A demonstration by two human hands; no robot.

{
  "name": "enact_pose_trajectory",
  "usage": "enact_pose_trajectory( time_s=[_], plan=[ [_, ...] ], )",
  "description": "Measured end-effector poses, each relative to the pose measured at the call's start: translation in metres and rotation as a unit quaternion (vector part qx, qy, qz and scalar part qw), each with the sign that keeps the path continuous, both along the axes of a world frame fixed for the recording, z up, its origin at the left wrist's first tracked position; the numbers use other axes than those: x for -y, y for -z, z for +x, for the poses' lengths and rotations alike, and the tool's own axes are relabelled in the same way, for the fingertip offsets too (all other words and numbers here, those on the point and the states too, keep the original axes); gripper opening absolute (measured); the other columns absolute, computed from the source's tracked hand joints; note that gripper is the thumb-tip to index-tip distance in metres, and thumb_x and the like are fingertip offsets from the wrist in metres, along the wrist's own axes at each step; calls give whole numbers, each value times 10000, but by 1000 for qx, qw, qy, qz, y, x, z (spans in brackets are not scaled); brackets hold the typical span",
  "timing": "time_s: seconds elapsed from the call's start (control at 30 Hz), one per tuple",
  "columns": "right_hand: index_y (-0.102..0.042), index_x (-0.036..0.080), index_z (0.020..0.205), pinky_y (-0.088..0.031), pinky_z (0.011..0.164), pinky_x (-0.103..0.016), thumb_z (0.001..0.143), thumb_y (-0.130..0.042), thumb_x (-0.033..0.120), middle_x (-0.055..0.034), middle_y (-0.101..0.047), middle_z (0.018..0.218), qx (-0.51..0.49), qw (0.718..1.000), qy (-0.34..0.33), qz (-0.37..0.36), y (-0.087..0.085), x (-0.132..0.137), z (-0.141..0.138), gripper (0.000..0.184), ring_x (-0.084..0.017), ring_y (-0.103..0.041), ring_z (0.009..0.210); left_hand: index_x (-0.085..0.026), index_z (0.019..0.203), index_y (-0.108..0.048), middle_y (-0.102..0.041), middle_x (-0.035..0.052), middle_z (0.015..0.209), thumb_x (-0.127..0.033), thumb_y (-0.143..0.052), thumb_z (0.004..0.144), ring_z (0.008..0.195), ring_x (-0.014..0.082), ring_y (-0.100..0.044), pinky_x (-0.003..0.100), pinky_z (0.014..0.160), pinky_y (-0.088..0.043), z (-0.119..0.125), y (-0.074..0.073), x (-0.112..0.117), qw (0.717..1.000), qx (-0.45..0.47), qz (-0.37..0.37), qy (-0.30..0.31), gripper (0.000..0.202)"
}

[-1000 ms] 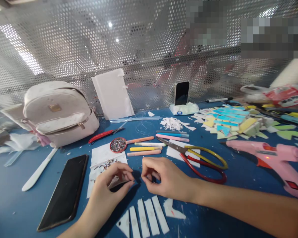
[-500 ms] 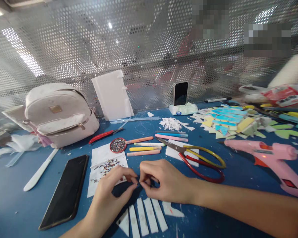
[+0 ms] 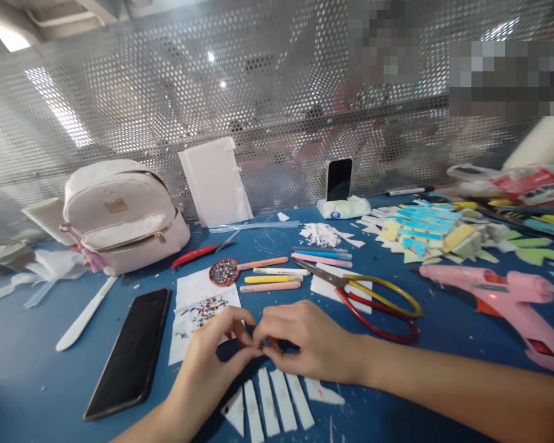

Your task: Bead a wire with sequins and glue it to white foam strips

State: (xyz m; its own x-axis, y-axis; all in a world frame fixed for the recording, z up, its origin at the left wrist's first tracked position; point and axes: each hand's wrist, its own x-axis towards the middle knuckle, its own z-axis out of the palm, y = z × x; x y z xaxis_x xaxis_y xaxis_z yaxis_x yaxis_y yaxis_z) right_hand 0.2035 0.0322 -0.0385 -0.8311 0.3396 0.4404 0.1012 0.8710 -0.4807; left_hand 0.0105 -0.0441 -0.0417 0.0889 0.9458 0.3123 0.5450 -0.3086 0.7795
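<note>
Presently both hands, left hand and right hand, pinch together over one tiny piece, too small to identify, just above the white strips on the tabletop. Risk: a slipped pinch would likely lose it among the glitter paper beside the strips.

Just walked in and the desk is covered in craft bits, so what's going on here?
A person is working with both bare hands on a blue table. The left hand and right hand meet fingertip to fingertip, pinching something too small to make out. Just below them lies a row of white strips. A sheet of paper with glitter and a black phone lie to the left, scissors and a pink glue gun to the right.
</note>
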Motion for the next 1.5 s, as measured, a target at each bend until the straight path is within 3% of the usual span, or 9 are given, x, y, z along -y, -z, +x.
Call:
enact_pose_trajectory(
  time_s=[0.33,0.57,0.67,0.77,0.93,1.07,1.5],
  plan=[
    [-546,197,844,-329,555,-230,789,-514,113,20,-554,746,18,1000,15,-6,-6,3,0,106,-108,-457,613,-230,975,-579,-653,-50,651,-106,-649,809,629,147,-639,245,646,-484,1,-2,3,1000,1,-7,28,218],
    [-513,189,854,-327,571,-235,862,-510,168,3,-542,755,38,998,13,-38,-7,1,2,22,-124,-468,641,-222,950,-593,-683,-5,730,-107,-614,845,686,166,-651,267,677,-490,0,-4,3,994,-65,61,64,157],
    [-500,187,850,-322,565,-232,870,-497,152,14,-516,730,34,997,28,-68,-9,0,2,41,-116,-448,613,-225,940,-616,-678,8,779,-99,-574,871,731,173,-630,276,700,-470,-11,-11,-9,979,-151,95,94,149],
    [-489,185,851,-317,546,-220,859,-475,110,25,-495,719,9,992,47,-121,-10,-1,1,77,-100,-419,577,-215,920,-616,-686,19,810,-134,-545,888,770,182,-623,279,724,-465,-33,-20,-31,970,-204,122,44,112],
    [-453,190,829,-304,531,-215,840,-475,94,43,-451,675,-10,985,59,-163,-8,-2,1,98,-95,-409,560,-200,886,-658,-711,46,921,-181,-503,877,851,198,-650,271,750,-474,-72,-28,-79,944,-320,55,-59,156],
    [-458,189,830,-298,524,-213,832,-479,92,45,-443,671,-11,984,62,-169,-8,-2,1,99,-94,-405,556,-208,810,-714,-723,45,873,-208,-534,832,765,209,-651,273,679,-457,-82,-30,-105,928,-365,35,-60,182],
    [-462,191,818,-302,528,-218,828,-480,89,45,-447,673,-13,984,57,-170,-9,-2,1,104,-96,-404,555,-230,805,-765,-756,50,900,-185,-557,800,764,233,-668,276,667,-445,-73,-30,-117,896,-440,18,-63,213]
  ],
)
